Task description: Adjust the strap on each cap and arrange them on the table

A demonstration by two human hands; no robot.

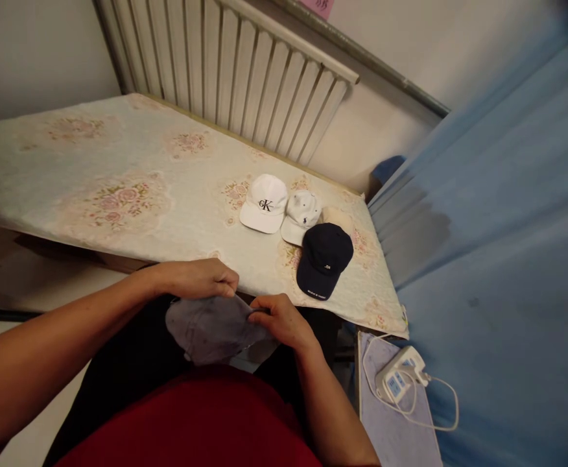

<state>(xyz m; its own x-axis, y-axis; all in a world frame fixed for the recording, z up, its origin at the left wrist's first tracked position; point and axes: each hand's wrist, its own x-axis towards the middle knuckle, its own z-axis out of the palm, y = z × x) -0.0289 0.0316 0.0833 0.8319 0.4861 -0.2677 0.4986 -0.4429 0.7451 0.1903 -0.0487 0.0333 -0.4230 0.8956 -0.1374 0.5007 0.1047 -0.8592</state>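
A greyish-purple baseball cap [211,327] hangs between my two hands, just in front of the red shirt and below the table's near edge. My left hand [201,279] pinches its upper left edge with closed fingers. On the other side, my right hand [281,319] grips the cap's right edge between thumb and fingers. Beyond my hands, a dark navy cap [327,253] lies at the right. Behind it sit a small white cap [303,211] with a tiny dark emblem and a larger white cap [266,202] with black letters.
The caps lie on a flowered tablecloth [187,188]. A cream-coloured item [338,218] is partly hidden behind the navy cap. A white radiator [245,71] stands behind; a blue curtain [502,227] hangs at right. A power strip [401,375] with a looped cable rests on a low surface.
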